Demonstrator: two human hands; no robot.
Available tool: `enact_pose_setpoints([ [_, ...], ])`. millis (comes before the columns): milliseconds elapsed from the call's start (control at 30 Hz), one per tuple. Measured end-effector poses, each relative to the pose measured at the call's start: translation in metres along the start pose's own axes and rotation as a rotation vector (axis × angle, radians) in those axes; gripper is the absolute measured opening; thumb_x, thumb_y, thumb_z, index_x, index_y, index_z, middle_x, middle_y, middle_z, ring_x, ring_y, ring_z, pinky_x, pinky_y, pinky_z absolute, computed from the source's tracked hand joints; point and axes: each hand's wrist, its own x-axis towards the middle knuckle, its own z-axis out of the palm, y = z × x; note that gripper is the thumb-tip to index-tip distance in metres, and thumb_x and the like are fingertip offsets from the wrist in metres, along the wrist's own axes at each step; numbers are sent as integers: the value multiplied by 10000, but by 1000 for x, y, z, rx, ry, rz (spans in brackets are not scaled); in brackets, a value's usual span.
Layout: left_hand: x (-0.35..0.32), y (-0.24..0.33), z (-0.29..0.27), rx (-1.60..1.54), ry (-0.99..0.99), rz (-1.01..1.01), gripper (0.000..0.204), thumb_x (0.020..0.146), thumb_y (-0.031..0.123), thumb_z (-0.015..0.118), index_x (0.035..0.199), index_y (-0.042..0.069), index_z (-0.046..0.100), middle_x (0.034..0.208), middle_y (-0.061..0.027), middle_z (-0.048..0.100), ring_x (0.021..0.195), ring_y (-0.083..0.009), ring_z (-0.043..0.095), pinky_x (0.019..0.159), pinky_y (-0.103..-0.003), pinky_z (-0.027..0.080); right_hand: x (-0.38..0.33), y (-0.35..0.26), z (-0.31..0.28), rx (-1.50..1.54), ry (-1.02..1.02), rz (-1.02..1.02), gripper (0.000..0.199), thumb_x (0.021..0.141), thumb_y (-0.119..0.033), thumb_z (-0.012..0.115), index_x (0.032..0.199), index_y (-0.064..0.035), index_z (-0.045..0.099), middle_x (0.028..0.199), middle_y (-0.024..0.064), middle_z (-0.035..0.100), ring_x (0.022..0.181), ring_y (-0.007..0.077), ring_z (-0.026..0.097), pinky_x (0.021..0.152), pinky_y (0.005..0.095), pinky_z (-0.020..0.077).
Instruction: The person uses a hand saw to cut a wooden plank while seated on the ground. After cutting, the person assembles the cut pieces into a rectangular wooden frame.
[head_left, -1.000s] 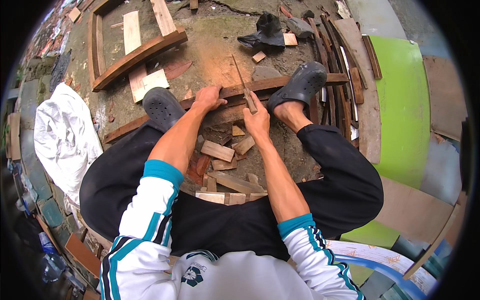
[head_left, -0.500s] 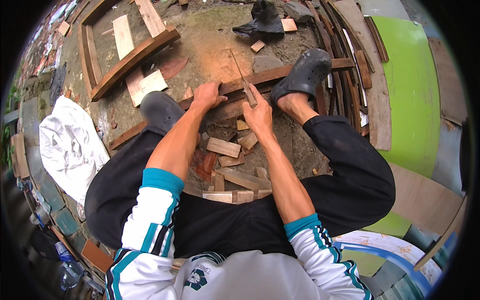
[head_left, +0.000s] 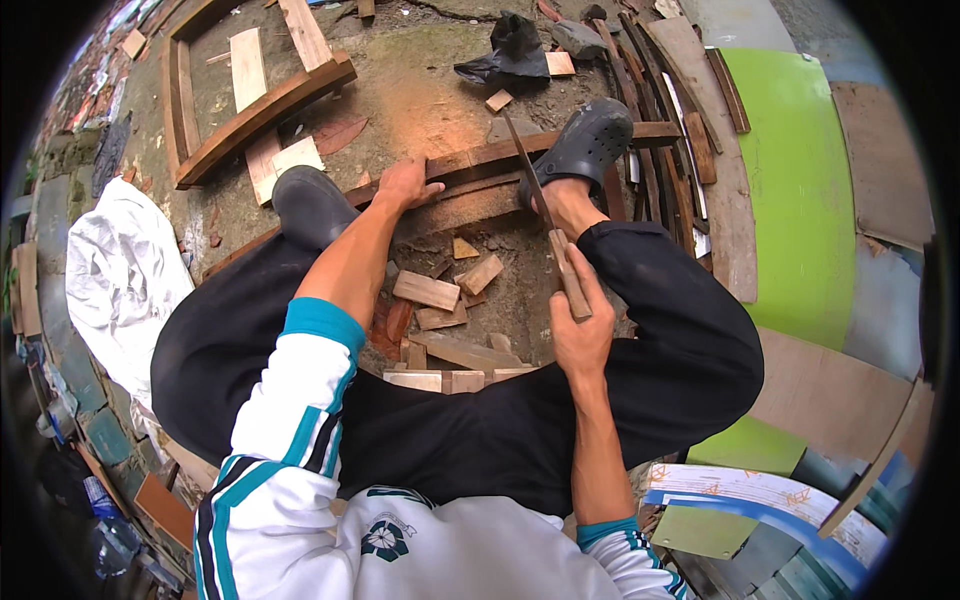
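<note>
A long, squared brown beam [head_left: 475, 158] of coarse wood lies at 12 o'clock, partly hidden by perforated black clogs [head_left: 585, 145]. The left hand [head_left: 403, 186], at 11 o'clock, bends palm-down over it, fingertips hard to make out; the right hand [head_left: 583, 328], at 3 o'clock, is wrapped around the wooden handle of a tapering saw [head_left: 558, 245] pointing toward 11, its teeth indistinct.

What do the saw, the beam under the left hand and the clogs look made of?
Saw blade: probably steel; dark, thin, straight. Saw handle: apparently wood, brown and dull. Beam: wood, apparently unpainted, brown, streaky. Clogs: likely moulded foam or rubber, matte black, holed.
</note>
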Motion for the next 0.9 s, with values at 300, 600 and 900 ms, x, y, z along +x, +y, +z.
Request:
enact_pose_setpoints([
  [300,-8,8,16,90,119,20,873,879,718,562,1490,110,420,1313,-261,566,1247,-414,532,1046,-496,421,-46,12,-77,117,84,1,547,839,19,561,1386,1,573,1267,179,671,1128,199,644,968,292,476],
  [600,5,-7,12,23,118,120,704,961,644,486,1457,144,477,1238,-289,618,1171,-467,575,995,-538,446,-35,11,-56,170,72,-66,532,844,-21,581,1376,-24,584,1188,194,713,1052,171,689,908,283,506],
  [900,-4,-18,42,-87,215,94,593,1012,581,427,1382,145,586,1314,-261,578,1226,-443,532,1039,-500,420,-30,35,-45,156,62,-51,549,836,-17,592,1383,-53,588,1173,203,714,1034,177,702,882,296,520],
])
